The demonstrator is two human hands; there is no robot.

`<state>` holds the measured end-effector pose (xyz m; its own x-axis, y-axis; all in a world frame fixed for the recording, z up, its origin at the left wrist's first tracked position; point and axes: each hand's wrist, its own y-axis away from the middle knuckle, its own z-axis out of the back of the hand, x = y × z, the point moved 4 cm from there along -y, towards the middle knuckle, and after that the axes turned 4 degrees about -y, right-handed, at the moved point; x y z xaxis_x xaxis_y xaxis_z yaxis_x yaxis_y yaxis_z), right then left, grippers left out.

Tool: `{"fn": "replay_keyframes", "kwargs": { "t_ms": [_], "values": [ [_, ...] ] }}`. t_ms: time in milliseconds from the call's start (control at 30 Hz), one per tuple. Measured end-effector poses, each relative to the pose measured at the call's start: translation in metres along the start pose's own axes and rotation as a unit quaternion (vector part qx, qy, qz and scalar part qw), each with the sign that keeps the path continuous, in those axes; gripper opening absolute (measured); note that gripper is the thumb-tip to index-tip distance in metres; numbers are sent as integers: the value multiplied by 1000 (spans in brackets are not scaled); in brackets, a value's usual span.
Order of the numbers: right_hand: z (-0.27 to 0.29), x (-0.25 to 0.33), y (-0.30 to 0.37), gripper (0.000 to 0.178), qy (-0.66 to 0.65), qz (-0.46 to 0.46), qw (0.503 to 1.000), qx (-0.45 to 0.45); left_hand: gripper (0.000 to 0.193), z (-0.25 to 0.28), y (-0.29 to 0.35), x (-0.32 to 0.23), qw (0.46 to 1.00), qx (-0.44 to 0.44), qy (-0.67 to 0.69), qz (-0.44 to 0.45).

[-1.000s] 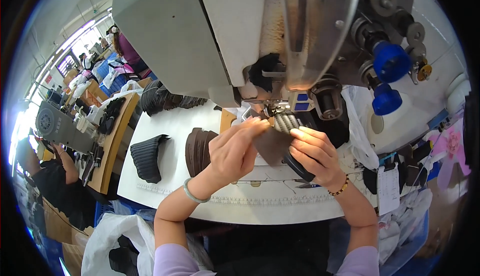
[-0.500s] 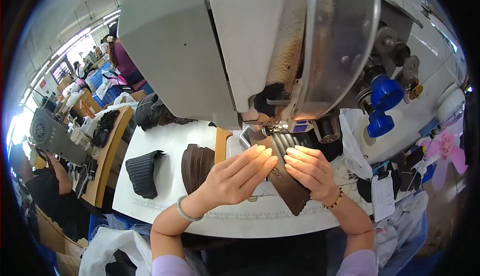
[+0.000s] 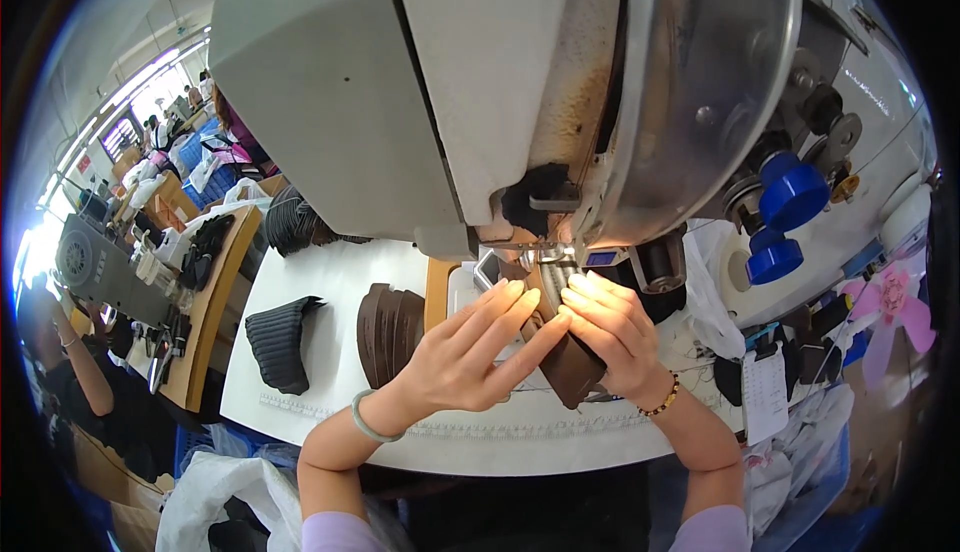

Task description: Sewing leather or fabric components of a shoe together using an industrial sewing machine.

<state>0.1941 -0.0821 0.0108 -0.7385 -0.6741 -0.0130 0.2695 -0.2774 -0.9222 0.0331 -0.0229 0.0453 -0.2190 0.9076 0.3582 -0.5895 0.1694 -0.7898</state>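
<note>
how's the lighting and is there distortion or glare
Head view: warm light beneath the sewing machine falls on the left hand and right hand; head view: fisheye curves the ruler strip; head view: glare washes out part of the far-left background.

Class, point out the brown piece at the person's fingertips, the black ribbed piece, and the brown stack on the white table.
Brown piece (image 3: 573, 369): head view, near its lower end.
Black ribbed piece (image 3: 281, 347): head view, middle of its ribbed face.
Brown stack (image 3: 388, 336): head view, middle of its upper face.
</note>
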Motion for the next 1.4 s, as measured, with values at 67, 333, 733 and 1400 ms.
{"fn": "replay_keyframes", "kwargs": {
  "t_ms": [67, 333, 733, 1400],
  "values": [
    [1, -2, 2, 33, -13, -6, 1000, -3, 33, 1, 2, -2, 999, 2, 2, 36],
    [5, -3, 2, 26, -47, 18, 999, -3, 38, 5, 1, -7, 996, 37, 51, 60],
    [8, -6, 1, 27, -86, 24, 996, -9, 35, 11, -7, -10, 997, 78, 17, -5],
    [-6, -5, 2, 40, -41, -42, 998, 16, 40, 5, -4, 11, 995, 43, 67, 55]
  ]
}}
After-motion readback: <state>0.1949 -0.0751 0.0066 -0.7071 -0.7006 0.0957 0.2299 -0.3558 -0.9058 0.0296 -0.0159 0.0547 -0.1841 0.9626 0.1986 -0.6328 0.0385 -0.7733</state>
